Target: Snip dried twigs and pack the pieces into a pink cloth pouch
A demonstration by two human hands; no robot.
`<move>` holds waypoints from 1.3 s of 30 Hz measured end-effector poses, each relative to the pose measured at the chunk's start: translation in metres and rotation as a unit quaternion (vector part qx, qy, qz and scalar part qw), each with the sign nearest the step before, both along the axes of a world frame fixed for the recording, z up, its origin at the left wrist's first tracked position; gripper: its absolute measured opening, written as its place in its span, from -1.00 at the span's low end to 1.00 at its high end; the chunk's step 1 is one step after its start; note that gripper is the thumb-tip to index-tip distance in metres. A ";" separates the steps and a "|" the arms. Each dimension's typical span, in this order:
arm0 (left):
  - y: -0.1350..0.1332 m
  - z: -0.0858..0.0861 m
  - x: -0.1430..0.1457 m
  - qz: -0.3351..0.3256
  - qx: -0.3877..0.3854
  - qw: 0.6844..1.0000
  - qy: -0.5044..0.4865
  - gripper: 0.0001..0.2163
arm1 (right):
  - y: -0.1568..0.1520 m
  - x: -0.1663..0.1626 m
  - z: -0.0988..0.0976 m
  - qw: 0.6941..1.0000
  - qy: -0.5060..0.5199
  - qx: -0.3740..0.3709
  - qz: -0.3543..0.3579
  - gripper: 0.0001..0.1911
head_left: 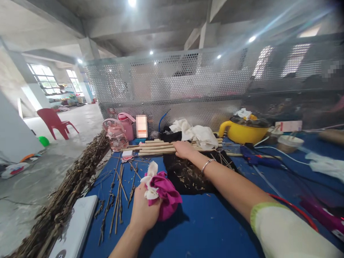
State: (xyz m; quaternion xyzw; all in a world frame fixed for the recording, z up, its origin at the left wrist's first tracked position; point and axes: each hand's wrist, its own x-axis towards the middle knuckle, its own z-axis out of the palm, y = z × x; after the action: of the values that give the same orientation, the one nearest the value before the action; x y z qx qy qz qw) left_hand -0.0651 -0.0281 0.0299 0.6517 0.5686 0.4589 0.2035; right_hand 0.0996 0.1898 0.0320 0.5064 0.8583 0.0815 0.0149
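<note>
"Perforated grey metal panelling (pixel 164 82) stood behind the table with the flat blue top (pixel 203 229), and a red plastic chair (pixel 51 122) stood off to the left on the concrete floor. Where were the person's hands?"

"Low over the near part of the table, the left hand (pixel 145 209) had its fingers curled round a bunched bundle of magenta and white cloth (pixel 167 198), whose white end poked up above the fist."

"And the right hand (pixel 184 149)?"

"Stretched forward, with a slim silver bracelet (pixel 208 164) at the wrist. It reached onto the row of long pale wooden rods (pixel 155 148) lying crosswise at the back. Whether the fingers pinched a rod or merely rested there, nobody could tell, since the fingertips were hidden."

"What lay round about?"

"Just in front of the rods was a black cloth sheet (pixel 187 177) strewn with pale scraps. Thin dry brown stems (pixel 118 206) lay to its left. Crumpled white fabric (pixel 207 137) sat on the rods' right part, near a round yellow pot with a handle (pixel 245 132). A blue glue gun (pixel 259 158) lay in front of the pot."
</note>
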 end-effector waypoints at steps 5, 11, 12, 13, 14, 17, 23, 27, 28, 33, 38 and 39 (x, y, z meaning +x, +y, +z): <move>-0.001 0.000 0.000 -0.004 0.001 1.000 -0.028 -0.97 | 0.001 0.005 0.004 0.998 -0.040 -0.051 0.017 -0.72; -0.001 0.002 0.001 -0.003 -0.005 1.000 -0.023 -0.97 | 0.004 0.000 -0.006 0.997 -0.061 -0.033 0.024 -0.74; -0.001 0.003 0.001 0.001 -0.002 1.000 -0.020 -0.97 | 0.005 -0.001 -0.008 0.997 -0.062 -0.031 0.027 -0.74; -0.001 0.003 0.001 0.005 0.001 1.000 -0.019 -0.97 | 0.005 -0.003 -0.010 0.997 -0.062 -0.030 0.029 -0.74; -0.001 0.002 0.001 0.008 0.004 1.000 -0.019 -0.96 | 0.005 -0.004 -0.012 0.997 -0.062 -0.031 0.032 -0.75; 0.000 -0.002 0.000 0.005 -0.009 0.999 -0.050 -0.94 | 0.005 -0.004 -0.015 0.998 -0.051 -0.022 0.031 -0.77; 0.005 -0.010 0.002 -0.032 -0.140 0.919 -0.368 -0.71 | -0.020 0.001 -0.006 0.999 0.005 0.039 0.001 -0.67; 0.008 -0.011 0.004 0.007 -0.177 0.880 -0.442 -0.67 | -0.068 0.003 0.011 0.989 0.142 0.011 0.051 -0.56; 0.008 -0.011 0.005 0.006 -0.170 0.886 -0.431 -0.69 | -0.083 0.005 0.014 0.974 0.207 -0.054 0.076 -0.60; 0.002 -0.011 0.015 -0.120 -0.096 0.972 -0.180 -0.82 | -0.166 0.024 0.021 0.847 0.326 -0.394 0.145 -0.56; -0.032 -0.019 0.041 -0.209 -0.074 0.964 -0.143 -0.81 | -0.239 0.044 -0.006 0.836 0.414 -0.340 0.119 -0.41; -0.041 -0.024 0.047 -0.210 -0.084 0.961 -0.159 -0.81 | -0.251 0.045 -0.015 0.853 0.417 -0.292 0.112 -0.43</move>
State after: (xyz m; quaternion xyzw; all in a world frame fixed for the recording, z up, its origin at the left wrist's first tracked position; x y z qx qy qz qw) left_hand -0.0179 -0.0694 0.0055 0.6557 0.4154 0.4542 0.4372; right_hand 0.1450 -0.0610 0.0173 0.3653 0.8195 -0.3904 -0.2064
